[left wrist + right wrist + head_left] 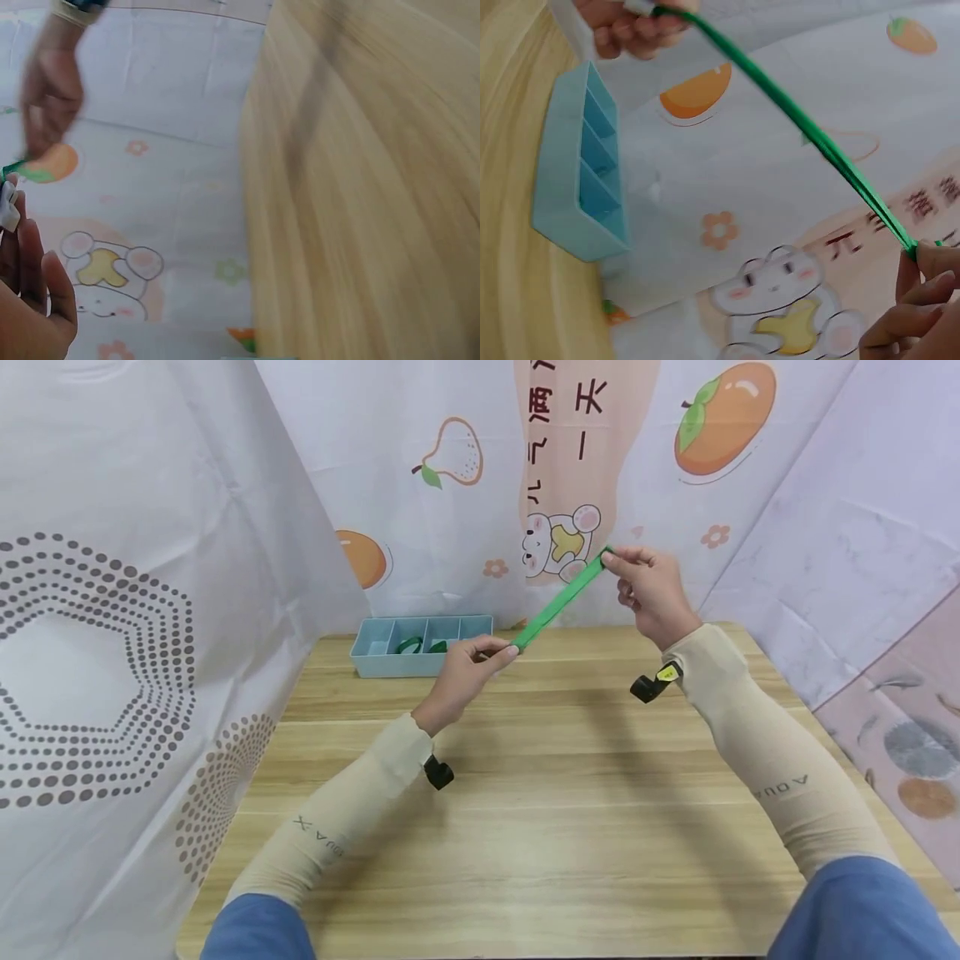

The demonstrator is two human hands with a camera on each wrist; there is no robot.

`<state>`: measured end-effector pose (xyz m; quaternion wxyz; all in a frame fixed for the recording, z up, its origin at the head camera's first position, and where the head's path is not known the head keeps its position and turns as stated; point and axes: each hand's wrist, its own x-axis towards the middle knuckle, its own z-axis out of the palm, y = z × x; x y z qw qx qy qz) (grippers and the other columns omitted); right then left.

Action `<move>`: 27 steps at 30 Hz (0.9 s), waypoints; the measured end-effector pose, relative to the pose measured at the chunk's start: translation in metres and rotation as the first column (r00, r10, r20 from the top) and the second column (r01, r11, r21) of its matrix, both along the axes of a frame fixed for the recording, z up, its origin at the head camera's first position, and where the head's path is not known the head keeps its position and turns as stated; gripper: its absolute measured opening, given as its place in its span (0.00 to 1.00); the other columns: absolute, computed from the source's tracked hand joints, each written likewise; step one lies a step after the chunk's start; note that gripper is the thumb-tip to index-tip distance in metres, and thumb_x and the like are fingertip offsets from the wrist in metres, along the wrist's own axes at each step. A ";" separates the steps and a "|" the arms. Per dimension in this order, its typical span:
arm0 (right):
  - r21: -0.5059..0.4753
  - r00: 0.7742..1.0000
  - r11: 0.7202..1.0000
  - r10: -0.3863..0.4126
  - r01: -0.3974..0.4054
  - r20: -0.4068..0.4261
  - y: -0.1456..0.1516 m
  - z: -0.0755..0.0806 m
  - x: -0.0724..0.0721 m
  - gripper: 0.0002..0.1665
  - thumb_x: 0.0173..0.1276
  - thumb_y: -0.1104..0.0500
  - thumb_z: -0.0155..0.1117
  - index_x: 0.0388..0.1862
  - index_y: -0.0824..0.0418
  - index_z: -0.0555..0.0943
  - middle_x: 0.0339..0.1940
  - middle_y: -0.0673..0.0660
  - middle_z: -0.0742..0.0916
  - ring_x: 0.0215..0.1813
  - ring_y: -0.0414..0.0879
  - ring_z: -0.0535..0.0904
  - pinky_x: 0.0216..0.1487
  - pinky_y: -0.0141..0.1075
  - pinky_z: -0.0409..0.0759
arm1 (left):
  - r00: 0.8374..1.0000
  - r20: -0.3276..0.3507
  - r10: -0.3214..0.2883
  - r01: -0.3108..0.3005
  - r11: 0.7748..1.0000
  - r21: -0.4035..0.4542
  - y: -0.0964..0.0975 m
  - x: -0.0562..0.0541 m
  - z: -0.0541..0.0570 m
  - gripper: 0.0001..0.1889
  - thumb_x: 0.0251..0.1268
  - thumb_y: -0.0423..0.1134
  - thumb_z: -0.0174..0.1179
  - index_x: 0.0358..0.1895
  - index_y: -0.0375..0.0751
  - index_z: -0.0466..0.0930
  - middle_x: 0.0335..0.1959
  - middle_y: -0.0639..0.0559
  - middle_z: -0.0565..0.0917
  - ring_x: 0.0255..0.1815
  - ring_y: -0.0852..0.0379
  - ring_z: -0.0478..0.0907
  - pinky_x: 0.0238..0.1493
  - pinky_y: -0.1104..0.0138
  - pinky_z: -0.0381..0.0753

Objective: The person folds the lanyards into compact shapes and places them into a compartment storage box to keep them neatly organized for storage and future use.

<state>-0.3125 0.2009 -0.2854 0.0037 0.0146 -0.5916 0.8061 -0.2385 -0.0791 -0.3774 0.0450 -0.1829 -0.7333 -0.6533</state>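
Observation:
A green ribbon-like strip [562,600] is stretched on a slant between both hands, above the table. My left hand [471,675] pinches its lower end between thumb and fingertips. Higher up and to the right, my right hand [651,589] pinches the other end. In the right wrist view the strip [780,97] gathers into folds near the right fingertips. A small white piece [9,206] shows at the left fingertips in the left wrist view; its kind is unclear.
A light blue divided box [397,665] stands at the table's back left, behind the left hand. Dark green loops [409,645] lie in its compartments. The wooden table [525,827] meets a printed cloth backdrop [450,527] at its back edge.

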 end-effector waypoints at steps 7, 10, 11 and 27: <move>0.079 0.949 0.981 0.149 -0.177 0.278 0.009 -0.057 -0.012 0.02 0.73 0.61 0.69 0.42 0.56 0.87 0.41 0.47 0.88 0.24 0.37 0.68 0.26 0.28 0.66 | 0.998 -0.017 -0.052 0.052 0.998 -0.036 -0.005 -0.002 0.015 0.12 0.76 0.44 0.63 0.48 0.38 0.88 0.42 0.43 0.85 0.37 0.46 0.72 0.36 0.63 0.69; 0.145 0.933 0.958 0.194 -0.246 0.303 0.004 -0.080 -0.011 0.05 0.75 0.59 0.67 0.46 0.58 0.84 0.42 0.47 0.86 0.25 0.36 0.68 0.27 0.28 0.68 | 0.998 -0.006 -0.067 0.066 0.996 -0.052 -0.008 -0.005 0.020 0.14 0.77 0.44 0.62 0.49 0.35 0.87 0.45 0.37 0.83 0.38 0.50 0.73 0.38 0.63 0.71; 0.163 0.928 0.949 0.210 -0.269 0.309 0.002 -0.087 -0.010 0.08 0.76 0.59 0.67 0.50 0.58 0.82 0.43 0.47 0.86 0.25 0.36 0.68 0.27 0.28 0.68 | 0.998 -0.001 -0.070 0.069 0.996 -0.058 -0.009 -0.006 0.023 0.15 0.77 0.44 0.61 0.49 0.34 0.86 0.45 0.36 0.82 0.38 0.51 0.73 0.39 0.63 0.72; 0.607 0.891 0.690 0.448 -0.393 0.067 -0.040 -0.087 0.025 0.19 0.81 0.54 0.59 0.66 0.53 0.82 0.39 0.59 0.81 0.24 0.44 0.65 0.30 0.36 0.68 | 0.990 0.125 -0.067 0.084 0.988 -0.132 -0.013 -0.006 0.048 0.10 0.77 0.43 0.62 0.46 0.42 0.89 0.44 0.46 0.84 0.42 0.52 0.75 0.45 0.61 0.76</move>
